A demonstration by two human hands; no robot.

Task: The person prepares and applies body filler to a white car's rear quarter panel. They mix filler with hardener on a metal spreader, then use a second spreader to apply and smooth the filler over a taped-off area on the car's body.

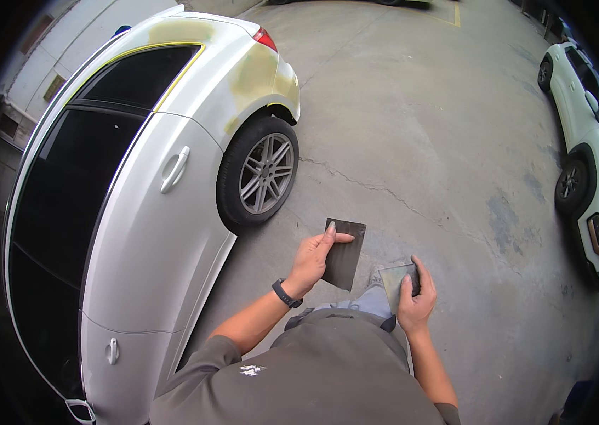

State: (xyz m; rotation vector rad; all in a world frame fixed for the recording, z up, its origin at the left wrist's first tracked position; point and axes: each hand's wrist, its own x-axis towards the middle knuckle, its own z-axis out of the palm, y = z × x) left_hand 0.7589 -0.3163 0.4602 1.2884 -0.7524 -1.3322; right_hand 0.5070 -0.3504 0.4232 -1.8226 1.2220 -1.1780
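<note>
My left hand (315,258) pinches a dark grey rectangular sheet (342,263) between thumb and fingers, with a black band on that wrist. To its right, my right hand (416,294) grips a small flat greyish-green piece (392,282) with a darker part, perhaps a scraper or pad; I cannot make out which. Both are held apart in front of my body. At my left stands a white car (122,248), its rear panel (257,81) marked with dull yellowish patches and a yellow line around the rear side window.
The white car's rear wheel (265,172) is ahead on my left. Another white car (583,106) stands along the right side. Cracked grey concrete (406,127) spreads between them, with part of a further vehicle (349,2) at the top and a pale wall (52,42) beyond the left car.
</note>
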